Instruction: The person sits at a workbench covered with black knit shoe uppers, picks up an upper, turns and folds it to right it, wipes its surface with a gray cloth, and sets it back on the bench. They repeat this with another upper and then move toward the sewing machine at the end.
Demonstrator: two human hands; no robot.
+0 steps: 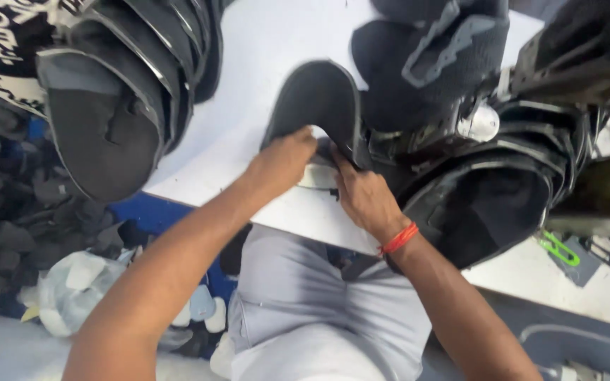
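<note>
The dark curved shoe-upper piece lies on the white counter just in front of the sewing machine, its near edge under both your hands. Your left hand has its grip pressed together, pinching that near edge along with a pale strip beneath it. Your right hand, with a red band at the wrist, lies flat with fingers spread, pressing the same edge down beside the machine.

To do this well, I judge you should keep the two layers flush at the edge, hold the pinch close to the right hand so the curve cannot buckle, and keep your fingertips clear of the machine's metal parts.

A stack of finished dark uppers sits at the left, another pile at the right, and green snips lie beyond it.
</note>
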